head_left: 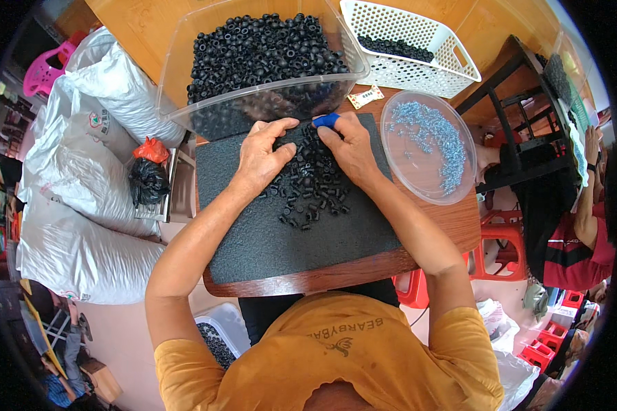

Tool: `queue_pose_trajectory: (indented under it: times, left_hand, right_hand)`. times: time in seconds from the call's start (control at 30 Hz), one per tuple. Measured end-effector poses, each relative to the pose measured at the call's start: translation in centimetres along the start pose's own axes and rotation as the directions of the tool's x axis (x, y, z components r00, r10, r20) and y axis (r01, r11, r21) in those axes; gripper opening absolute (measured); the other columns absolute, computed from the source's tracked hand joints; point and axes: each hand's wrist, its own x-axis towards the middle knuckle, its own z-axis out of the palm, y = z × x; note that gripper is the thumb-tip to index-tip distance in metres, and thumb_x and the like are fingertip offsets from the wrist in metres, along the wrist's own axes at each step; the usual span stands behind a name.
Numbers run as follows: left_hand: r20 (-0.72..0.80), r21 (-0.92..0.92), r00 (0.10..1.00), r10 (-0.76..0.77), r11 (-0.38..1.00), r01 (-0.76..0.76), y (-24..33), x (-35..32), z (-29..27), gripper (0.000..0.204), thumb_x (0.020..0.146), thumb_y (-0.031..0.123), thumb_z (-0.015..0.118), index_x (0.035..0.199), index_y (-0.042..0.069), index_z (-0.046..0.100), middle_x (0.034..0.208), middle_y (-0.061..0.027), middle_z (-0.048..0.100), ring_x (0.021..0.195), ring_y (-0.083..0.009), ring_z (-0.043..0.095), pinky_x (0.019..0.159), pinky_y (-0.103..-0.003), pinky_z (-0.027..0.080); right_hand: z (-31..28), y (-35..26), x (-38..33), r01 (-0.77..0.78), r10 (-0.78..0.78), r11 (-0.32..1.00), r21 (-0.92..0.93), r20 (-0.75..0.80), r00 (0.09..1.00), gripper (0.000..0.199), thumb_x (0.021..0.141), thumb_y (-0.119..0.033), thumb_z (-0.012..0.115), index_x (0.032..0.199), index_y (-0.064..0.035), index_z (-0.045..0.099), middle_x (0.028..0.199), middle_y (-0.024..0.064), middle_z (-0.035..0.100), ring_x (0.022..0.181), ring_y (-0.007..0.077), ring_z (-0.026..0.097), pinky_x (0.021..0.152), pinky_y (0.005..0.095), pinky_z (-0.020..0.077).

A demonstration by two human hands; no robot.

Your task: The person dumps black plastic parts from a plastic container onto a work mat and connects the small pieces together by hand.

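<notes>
Both hands rest on a pile of small black rubber rings (pixel 308 188) in the middle of the frame, on a dark foam mat (pixel 253 233) that covers the worktop (pixel 452 226). The left hand (pixel 264 157) lies flat with fingers spread on the rings. The right hand (pixel 349 147) curls over them, pinching, with a blue cap on one fingertip. Above sits a clear tub (pixel 185 68) full of rings. To the right is a round dish (pixel 408 175) of tiny blue bits.
</notes>
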Motion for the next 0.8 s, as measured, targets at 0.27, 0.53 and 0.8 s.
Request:
queue_pose_trajectory:
  times: [0.27, 0.53, 0.8]
  left_hand:
    - [0.007, -0.141, 1.000, 0.029, 0.990, -0.027, 0.4, -1.0, -1.5, 0.021, 0.080, 0.004, 0.061, 0.098, 0.008, 0.070, 0.078, -0.0050, 0.060, 0.068, -0.0115, 0.056, 0.064, -0.024, 0.046]
    - [-0.133, 0.194, 0.967, 0.218, 0.962, -0.190, -1.3, -0.5, -1.2, 0.037, 0.070, -0.004, 0.055, 0.103, 0.008, 0.067, 0.081, -0.0101, 0.062, 0.081, -0.0256, 0.057, 0.075, -0.034, 0.047]
    - [-0.040, -0.009, 0.999, -0.008, 1.000, 0.007, -1.4, -0.4, -1.4, 0.046, 0.066, -0.009, 0.051, 0.105, 0.011, 0.066, 0.082, -0.0099, 0.061, 0.079, -0.0245, 0.058, 0.072, -0.033, 0.048]
  right_hand:
    - [-1.4, -1.4, -1.0, -0.152, 0.133, 0.985, 0.087, 0.193, 0.972, 0.018, 0.081, -0.012, 0.065, 0.097, -0.0041, 0.069, 0.086, 0.0058, 0.058, 0.083, 0.0149, 0.055, 0.073, 0.0271, 0.0422]
    - [-0.9, -0.8, -0.5, -0.030, 0.027, 0.999, 0.044, 0.055, 0.998, 0.019, 0.083, -0.011, 0.064, 0.100, -0.0048, 0.068, 0.089, 0.0063, 0.058, 0.086, 0.0166, 0.055, 0.076, 0.0281, 0.0430]
    - [-1.0, -1.3, 0.2, -0.047, 0.040, 0.997, 0.055, 0.128, 0.991, 0.020, 0.082, -0.010, 0.064, 0.101, -0.0043, 0.068, 0.091, 0.0073, 0.059, 0.090, 0.0179, 0.055, 0.079, 0.0287, 0.0434]
